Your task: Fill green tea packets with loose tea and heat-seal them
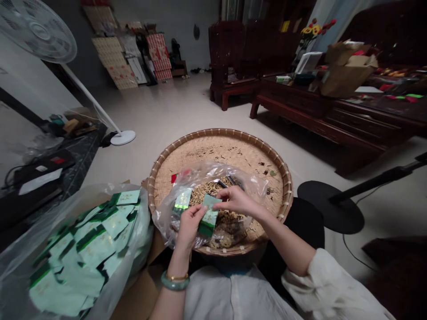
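Head view is looking down on a person's left hand (pixel 190 226) and right hand (pixel 235 202), which are meeting over a round woven bamboo tray (pixel 213 132). A small foil sachet (pixel 208 216), mint green with a dark green band, is sitting between them, just above a clear plastic bag (pixel 255 186) lying in the tray. The left thumb and fingers are pinching its lower part, while the right fingertips (pixel 216 199) are pressed together at its upper edge; whether it is open cannot be told. The sachet is probably very light and thin, stiff enough to keep its shape yet easily creased, and its smooth face seems slippery, so its flat edges are likely offering the surest hold.

A second green foil sachet (pixel 183 200) is glinting against the soft, crinkled bag, which is sagging around loose, dried plant pieces (pixel 203 193) that look brittle and crumbly. Dark bits are scattering across the tray's coarse weave. To the left, a large clear plastic sack (pixel 83 266) is bulging with many similar sachets (pixel 96 246), resting against a cardboard box (pixel 140 295). A jade bangle (pixel 174 282) is circling the left wrist, and a white floor fan (pixel 38 31) and dark carved wooden table (pixel 293 100) are standing beyond.
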### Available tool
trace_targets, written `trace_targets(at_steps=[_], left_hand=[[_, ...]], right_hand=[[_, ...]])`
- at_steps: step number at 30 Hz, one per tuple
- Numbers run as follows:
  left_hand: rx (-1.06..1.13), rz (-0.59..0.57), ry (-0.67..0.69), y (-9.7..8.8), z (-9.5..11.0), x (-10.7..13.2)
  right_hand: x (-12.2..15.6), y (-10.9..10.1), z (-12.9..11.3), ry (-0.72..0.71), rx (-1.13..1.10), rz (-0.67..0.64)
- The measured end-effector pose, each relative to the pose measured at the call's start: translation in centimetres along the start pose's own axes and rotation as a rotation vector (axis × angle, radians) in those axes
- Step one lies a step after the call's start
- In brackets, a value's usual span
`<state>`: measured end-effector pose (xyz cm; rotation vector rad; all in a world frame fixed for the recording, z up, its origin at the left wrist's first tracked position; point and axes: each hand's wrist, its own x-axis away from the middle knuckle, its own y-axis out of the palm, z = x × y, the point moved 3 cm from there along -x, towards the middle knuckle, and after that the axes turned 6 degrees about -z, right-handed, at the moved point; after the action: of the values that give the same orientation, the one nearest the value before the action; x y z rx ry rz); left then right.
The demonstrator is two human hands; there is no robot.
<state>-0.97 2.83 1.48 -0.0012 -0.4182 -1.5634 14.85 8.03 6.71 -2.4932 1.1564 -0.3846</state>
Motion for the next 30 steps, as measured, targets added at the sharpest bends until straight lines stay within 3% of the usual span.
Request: trace_targets(at_steps=[4, 7, 10, 13, 15, 17, 19, 22, 25, 30], left_hand=[[-0.093, -0.136, -0.079, 0.6, -0.1, 0.5], [-0.357, -0.115, -0.013, 0.2, 0.2, 0.4], [-0.637, 0.019, 0.182, -0.3, 0.7, 0.1], [-0.854, 0.159, 0.466, 0.0, 1.2, 0.3], [-0.978, 0.207, 0.625, 0.4, 1.4, 0.6], [-1.037, 0.218, 0.687, 0.7, 1.4, 0.7], [-1.036, 0.211, 0.661, 0.4, 1.4, 0.8], [-0.973, 0.194, 0.549, -0.5, 1.3, 0.8], [-0.883, 0.140, 0.461, -1.4, 1.0, 0.8], [-0.817, 0.072, 0.411, -2.0, 0.7, 0.9]], right_hand=[[0.1, 0.0, 0.3, 0.047, -0.020, 0.050], [0.0, -0.1, -0.2, -0.042, 0.052, 0.084], [-0.1, -0.1, -0.3, -0.112, 0.104, 0.157], [-0.4, 0.6, 0.0, -0.114, 0.147, 0.264], [-0.6, 1.4, 0.0, -0.151, 0.191, 0.296], [-0.6, 2.0, 0.0, -0.207, 0.196, 0.271], [-0.5, 1.9, 0.3, -0.215, 0.120, 0.256], [-0.2, 0.5, 2.1, -0.083, 0.020, 0.289], [-0.1, -0.2, 4.3, 0.070, 0.183, 0.207], [-1.0, 0.8, 5.8, 0.089, 0.489, -0.037]])
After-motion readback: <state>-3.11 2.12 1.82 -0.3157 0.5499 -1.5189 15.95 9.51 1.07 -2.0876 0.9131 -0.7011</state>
